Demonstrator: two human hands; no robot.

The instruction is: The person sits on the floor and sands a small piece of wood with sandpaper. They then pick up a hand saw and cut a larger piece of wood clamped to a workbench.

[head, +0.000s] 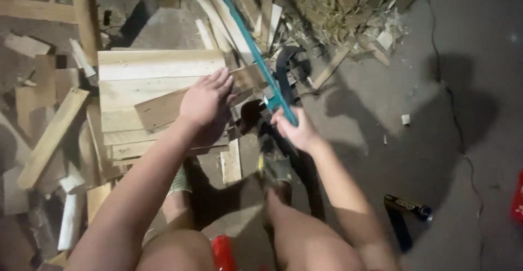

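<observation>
Surroundings: heap of splintered wood scraps and shavings (338,9) at upper centre, loose offcut boards (49,134) scattered at left, dark cylindrical can (408,207) lying on grey concrete floor (414,85) at lower right, thin black cable (463,140) trailing along the right side, red object (222,252) between the knees at the bottom edge

Work area: stack of pale, rough-sawn pallet planks (158,66) with a darker, weathered brown plank (163,109) lying aslant across it; small pale offcut (231,164) on the floor just below the stack, beside a foot in a worn shoe (275,167)

Tool: long teal metal bar (256,50), slim and straight, running from upper centre down to the right of the brown plank, its end close to a dark curved metal part (284,72) at the stack's right edge

Hands: left hand (204,104) palm-down, fingers spread flat, pressing on the brown plank, forearm extended from lower left; right hand (291,129) closed around the lower end of the teal bar, wrist bent, forearm rising from lower right
</observation>
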